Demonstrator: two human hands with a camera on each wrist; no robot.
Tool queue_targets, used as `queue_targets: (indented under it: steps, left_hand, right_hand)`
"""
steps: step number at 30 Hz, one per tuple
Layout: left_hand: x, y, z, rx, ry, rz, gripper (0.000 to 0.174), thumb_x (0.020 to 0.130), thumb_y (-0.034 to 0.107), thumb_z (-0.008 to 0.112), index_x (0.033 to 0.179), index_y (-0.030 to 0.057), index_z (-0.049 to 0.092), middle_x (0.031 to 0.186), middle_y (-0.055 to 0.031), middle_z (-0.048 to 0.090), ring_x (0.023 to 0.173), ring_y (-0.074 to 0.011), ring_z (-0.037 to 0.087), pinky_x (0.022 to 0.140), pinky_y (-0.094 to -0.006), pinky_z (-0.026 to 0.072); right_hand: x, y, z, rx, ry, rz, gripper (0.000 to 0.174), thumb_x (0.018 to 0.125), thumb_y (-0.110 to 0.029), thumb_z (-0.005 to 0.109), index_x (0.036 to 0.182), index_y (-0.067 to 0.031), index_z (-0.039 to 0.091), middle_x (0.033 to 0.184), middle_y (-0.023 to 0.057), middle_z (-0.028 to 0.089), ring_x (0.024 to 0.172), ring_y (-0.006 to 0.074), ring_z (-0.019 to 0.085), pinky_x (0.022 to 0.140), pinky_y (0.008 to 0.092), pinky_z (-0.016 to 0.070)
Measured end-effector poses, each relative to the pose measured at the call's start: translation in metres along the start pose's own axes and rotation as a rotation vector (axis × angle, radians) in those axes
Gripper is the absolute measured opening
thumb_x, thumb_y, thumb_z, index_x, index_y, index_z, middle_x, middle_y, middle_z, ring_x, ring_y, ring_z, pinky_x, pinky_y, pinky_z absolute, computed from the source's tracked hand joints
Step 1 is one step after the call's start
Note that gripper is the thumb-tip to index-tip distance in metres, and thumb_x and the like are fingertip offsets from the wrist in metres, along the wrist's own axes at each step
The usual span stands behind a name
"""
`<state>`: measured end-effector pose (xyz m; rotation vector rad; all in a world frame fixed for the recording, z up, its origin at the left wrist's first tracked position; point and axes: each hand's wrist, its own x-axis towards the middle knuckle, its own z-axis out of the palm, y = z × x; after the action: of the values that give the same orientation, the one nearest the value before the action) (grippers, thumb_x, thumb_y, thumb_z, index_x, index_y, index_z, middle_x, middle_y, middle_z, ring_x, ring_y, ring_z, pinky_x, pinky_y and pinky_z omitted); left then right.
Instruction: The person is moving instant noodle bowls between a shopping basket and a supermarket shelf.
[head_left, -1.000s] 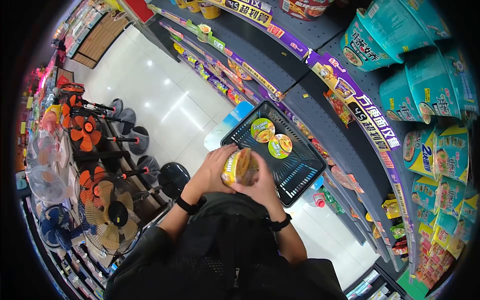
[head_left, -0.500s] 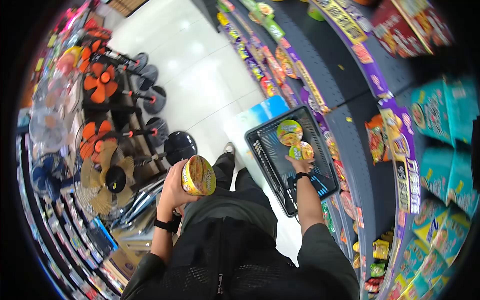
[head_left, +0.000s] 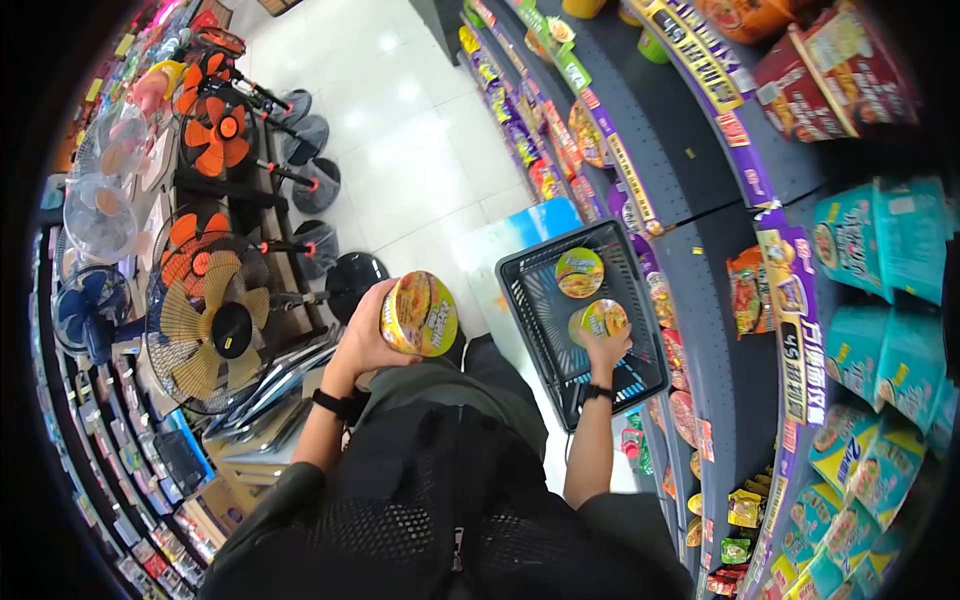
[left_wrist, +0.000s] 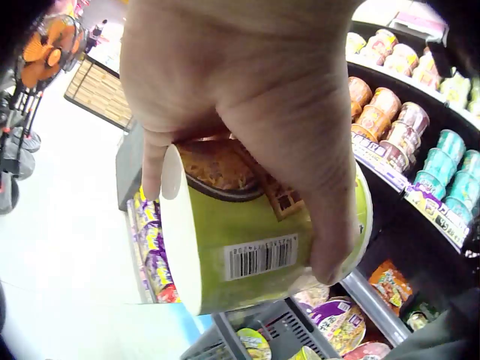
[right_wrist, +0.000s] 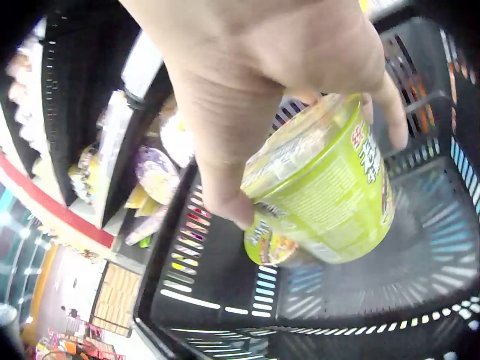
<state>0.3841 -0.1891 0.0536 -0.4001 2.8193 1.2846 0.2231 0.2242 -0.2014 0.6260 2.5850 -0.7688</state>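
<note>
Cup (right_wrist: 334,202) under the right hand (head_left: 608,348) is pinched wide from above inside the basket (head_left: 546,320), likely because its walls hinder side grips; beyond that hand sits a second cup (head_left: 580,272). The left hand (head_left: 365,337), outside, curls broadly round a third cup (head_left: 422,313).

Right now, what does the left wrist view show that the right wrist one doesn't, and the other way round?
Only the left wrist view shows the left grip, the barcoded cup it holds and the teal tubs on the shelf. Only the right wrist view shows the right grip, holding a green cup. Both show the basket and another noodle cup in it.
</note>
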Motion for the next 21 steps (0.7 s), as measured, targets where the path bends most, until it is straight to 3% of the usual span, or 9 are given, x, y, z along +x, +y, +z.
queue_targets:
  steps: [3, 6, 8, 11, 14, 16, 17, 18, 21]
  left_hand:
    - [0.027, 0.005, 0.007, -0.213, -0.039, 0.069, 0.114, 0.05, 0.031, 0.099, 0.145, -0.0015, 0.045, 0.134, -0.0182, 0.059, 0.127, -0.0316, 0.058, 0.11, -0.0399, 0.0441]
    - [0.056, 0.007, 0.008, -0.31, -0.082, 0.19, 0.117, 0.051, 0.031, 0.101, 0.146, -0.0026, 0.042, 0.136, -0.0181, 0.058, 0.128, -0.0303, 0.057, 0.111, -0.0385, 0.0433]
    - [0.071, 0.016, 0.008, -0.387, -0.065, 0.255, 0.119, 0.052, 0.032, 0.102, 0.148, -0.0034, 0.04, 0.139, -0.0166, 0.058, 0.131, -0.0267, 0.056, 0.113, -0.0374, 0.0418]
    - [0.094, 0.015, 0.008, -0.599, -0.119, 0.259, 0.121, 0.052, 0.029, 0.102, 0.15, -0.002, 0.039, 0.142, -0.0147, 0.056, 0.134, -0.0241, 0.053, 0.116, -0.0393, 0.0396]
    - [0.109, 0.01, -0.001, -0.789, -0.107, 0.251, 0.125, 0.053, 0.024, 0.102, 0.153, -0.0011, 0.032, 0.145, -0.0136, 0.053, 0.136, -0.0236, 0.051, 0.118, -0.0392, 0.0371]
    - [0.122, -0.006, -0.018, -0.838, -0.128, 0.256, 0.126, 0.054, 0.023, 0.102, 0.155, -0.0009, 0.029, 0.147, -0.0134, 0.052, 0.137, -0.0236, 0.05, 0.118, -0.0394, 0.0363]
    - [0.129, -0.014, -0.031, -0.896, -0.139, 0.25, 0.128, 0.055, 0.022, 0.102, 0.156, -0.0008, 0.026, 0.148, -0.0133, 0.051, 0.139, -0.0236, 0.049, 0.119, -0.0395, 0.0354]
    - [0.137, -0.023, -0.044, -0.889, -0.138, 0.268, 0.128, 0.055, 0.022, 0.102, 0.156, -0.0008, 0.026, 0.148, -0.0133, 0.051, 0.139, -0.0236, 0.049, 0.119, -0.0395, 0.0354]
    - [0.159, -0.047, -0.09, -0.927, -0.136, 0.292, 0.133, 0.056, 0.019, 0.102, 0.159, -0.0008, 0.02, 0.152, -0.0136, 0.048, 0.141, -0.0242, 0.046, 0.121, -0.0401, 0.0329]
  right_hand:
    - [-0.061, -0.023, -0.059, 0.21, 0.013, -0.385, 0.134, 0.052, -0.025, 0.099, 0.159, -0.0017, 0.022, 0.138, 0.0256, 0.044, 0.129, 0.0416, 0.047, 0.111, 0.0459, 0.0426]
    - [-0.112, -0.074, -0.125, 0.248, -0.153, -0.695, 0.124, 0.05, -0.019, 0.098, 0.156, -0.0048, 0.034, 0.141, 0.0215, 0.046, 0.131, 0.0388, 0.049, 0.113, 0.0459, 0.0421]
    - [-0.145, -0.117, -0.162, 0.36, -0.313, -0.764, 0.119, 0.049, -0.017, 0.096, 0.153, -0.0061, 0.04, 0.141, 0.0192, 0.049, 0.134, 0.0376, 0.049, 0.114, 0.0449, 0.0406]
    - [-0.17, -0.174, -0.176, 0.401, -0.356, -0.922, 0.116, 0.046, -0.018, 0.094, 0.15, -0.0067, 0.044, 0.144, 0.0165, 0.047, 0.137, 0.0335, 0.048, 0.117, 0.0429, 0.0372]
    - [-0.183, -0.216, -0.167, 0.434, -0.346, -0.962, 0.115, 0.047, -0.022, 0.094, 0.149, -0.006, 0.044, 0.147, 0.0162, 0.046, 0.14, 0.0323, 0.046, 0.119, 0.042, 0.0347]
    - [-0.177, -0.235, -0.141, 0.655, -0.29, -1.044, 0.119, 0.049, -0.025, 0.095, 0.152, -0.0061, 0.038, 0.148, 0.0155, 0.045, 0.141, 0.0303, 0.045, 0.12, 0.0418, 0.034]
    - [-0.182, -0.249, -0.128, 0.866, -0.349, -0.929, 0.121, 0.05, -0.022, 0.092, 0.154, -0.0045, 0.034, 0.147, 0.0153, 0.045, 0.138, 0.0291, 0.047, 0.117, 0.0425, 0.0363]
    - [-0.181, -0.266, -0.116, 0.934, -0.236, -0.998, 0.122, 0.053, -0.021, 0.092, 0.156, -0.0057, 0.03, 0.146, 0.0146, 0.045, 0.135, 0.0263, 0.049, 0.116, 0.0406, 0.0384]
    - [-0.207, -0.325, -0.08, 1.34, -0.287, -0.745, 0.118, 0.062, -0.022, 0.093, 0.158, -0.0072, 0.026, 0.148, 0.0127, 0.045, 0.134, 0.0265, 0.051, 0.115, 0.0401, 0.0428]
